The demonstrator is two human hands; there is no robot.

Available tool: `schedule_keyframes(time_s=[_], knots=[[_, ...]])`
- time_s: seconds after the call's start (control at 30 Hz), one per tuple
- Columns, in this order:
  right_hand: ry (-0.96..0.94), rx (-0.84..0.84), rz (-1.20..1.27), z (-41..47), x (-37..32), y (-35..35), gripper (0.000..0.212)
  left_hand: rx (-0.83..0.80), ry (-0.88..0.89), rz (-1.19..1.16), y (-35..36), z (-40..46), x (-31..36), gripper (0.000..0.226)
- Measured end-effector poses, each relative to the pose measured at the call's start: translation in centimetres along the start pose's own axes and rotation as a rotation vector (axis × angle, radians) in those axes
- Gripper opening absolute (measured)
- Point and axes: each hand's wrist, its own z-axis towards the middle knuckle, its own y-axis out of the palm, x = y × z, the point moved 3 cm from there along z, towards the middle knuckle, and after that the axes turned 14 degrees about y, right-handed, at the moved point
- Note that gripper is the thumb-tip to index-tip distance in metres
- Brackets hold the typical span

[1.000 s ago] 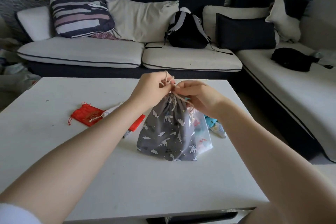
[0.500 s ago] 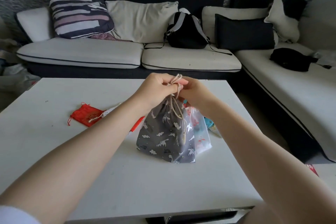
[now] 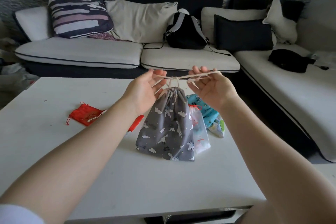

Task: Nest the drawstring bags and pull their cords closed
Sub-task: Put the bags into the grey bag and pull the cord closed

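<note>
Overhead, both hands' fingers curl on the cream cord, stretching it above the cinched grey bag.

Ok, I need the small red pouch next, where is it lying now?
In the head view the red pouch lies flat on the white table, left of the left forearm and the grey bag.

There were two hands, the left hand and the right hand. Below them hung one grey bag. Left of them lay one red pouch. Far behind them sat one backpack.
</note>
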Motion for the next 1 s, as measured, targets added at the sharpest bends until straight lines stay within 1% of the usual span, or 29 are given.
schedule_keyframes(time_s=[0.03,0.07,0.1,0.13,0.2,0.27,0.33,0.37,0.47,0.53,0.57,0.6,0.63,0.7,0.77,0.8,0.87,0.93,0.97,1.0], knots=[[0.027,-0.038,0.125,0.3,0.4,-0.1,0.048,0.046,-0.01,-0.064,-0.1,0.2,-0.2,0.034],[0.064,-0.033,0.217,0.6,0.6,-0.2,0.052,0.1,-0.025,-0.086,-0.4,0.4,-0.5,0.034],[0.088,0.018,0.24,0.7,0.7,-0.5,0.056,0.147,-0.043,-0.035,-0.8,0.7,-0.7,0.034],[0.082,0.092,0.188,0.9,0.6,-0.9,0.058,0.17,-0.056,0.108,-1.2,0.7,-0.8,0.033],[0.032,0.254,-0.043,0.9,0.6,-1.5,0.055,0.15,-0.058,0.465,-1.8,0.3,-0.9,0.026],[-0.002,0.323,-0.237,1.1,0.9,-1.4,0.043,0.145,0.0,0.613,-2.1,0.3,-0.8,0.016],[0.02,0.35,-0.361,1.2,1.3,-0.8,0.026,0.132,0.056,0.757,-2.1,0.6,-0.5,0.008],[0.045,0.377,-0.394,1.3,1.4,-0.9,0.022,0.125,0.053,0.833,-2.2,0.8,-0.4,0.007],[0.102,0.467,-0.388,1.4,1.5,-1.3,0.017,0.087,-0.025,1.028,-2.9,0.9,-0.8,0.017],[0.105,0.475,-0.462,1.5,1.6,-1.3,0.02,0.016,0.056,1.126,-2.8,0.8,-1.1,0.009],[0.099,0.467,-0.529,1.5,1.6,-1.1,0.023,-0.052,0.106,1.131,-2.5,0.9,-1.0,0.006],[0.083,0.456,-0.618,1.5,1.5,-0.9,0.028,-0.136,0.13,1.116,-2.2,0.9,-0.8,0.014],[0.058,0.455,-0.738,1.4,1.4,-0.7,0.034,-0.226,0.114,1.102,-2.1,0.8,-0.7,0.022],[0.006,0.509,-1.009,1.2,0.9,-0.5,0.045,-0.354,0.042,1.139,-2.5,0.5,-0.1,0.027],[0.004,0.586,-1.148,1.2,0.5,-0.7,0.051,-0.458,-0.009,1.288,-2.9,0.4,0.4,0.025],[0.043,0.597,-1.144,1.2,0.6,-0.9,0.05,-0.497,-0.021,1.381,-2.9,0.3,0.5,0.026],[0.17,0.564,-0.982,1.3,1.2,-1.2,0.035,-0.496,0.011,1.484,-2.9,0.6,0.6,0.032],[0.279,0.495,-0.757,1.2,1.7,-1.3,0.021,-0.429,0.094,1.468,-2.6,1.0,1.0,0.036],[0.302,0.454,-0.694,1.2,1.9,-1.2,0.017,-0.389,0.122,1.434,-2.5,0.9,1.3,0.036],[0.306,0.419,-0.684,1.1,2.0,-1.0,0.013,-0.353,0.139,1.377,-2.3,0.8,1.4,0.035]])
